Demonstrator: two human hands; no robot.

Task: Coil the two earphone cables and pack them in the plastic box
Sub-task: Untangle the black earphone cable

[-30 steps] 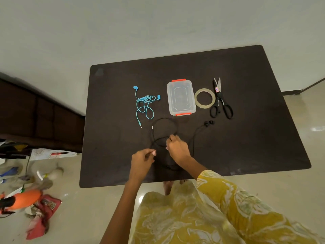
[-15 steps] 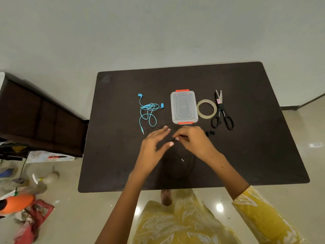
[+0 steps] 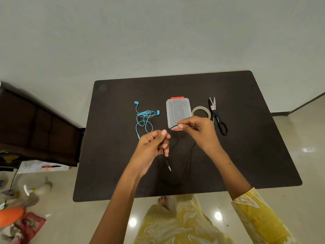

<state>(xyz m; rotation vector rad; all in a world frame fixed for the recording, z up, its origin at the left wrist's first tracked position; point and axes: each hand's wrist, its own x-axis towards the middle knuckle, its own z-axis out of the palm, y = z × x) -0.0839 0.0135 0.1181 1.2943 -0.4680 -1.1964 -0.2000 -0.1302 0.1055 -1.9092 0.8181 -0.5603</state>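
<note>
The black earphone cable (image 3: 189,164) hangs in a long loop between my two hands above the dark table (image 3: 246,155). My left hand (image 3: 153,147) grips it near the plug end, and the jack dangles just below the fingers. My right hand (image 3: 200,131) pinches a higher stretch of the cable over the near end of the plastic box (image 3: 178,111). That box is clear with orange clasps and its lid is on. The blue earphone cable (image 3: 145,118) lies loosely tangled on the table, left of the box.
A roll of clear tape (image 3: 201,110) lies right of the box, and black scissors (image 3: 218,117) lie beyond it. A dark wooden cabinet (image 3: 35,127) stands to the left. Clutter (image 3: 19,217) covers the floor at lower left.
Both hands have risen off the table with the black cable. They have moved apart, so the cable now hangs in a loop between them.
</note>
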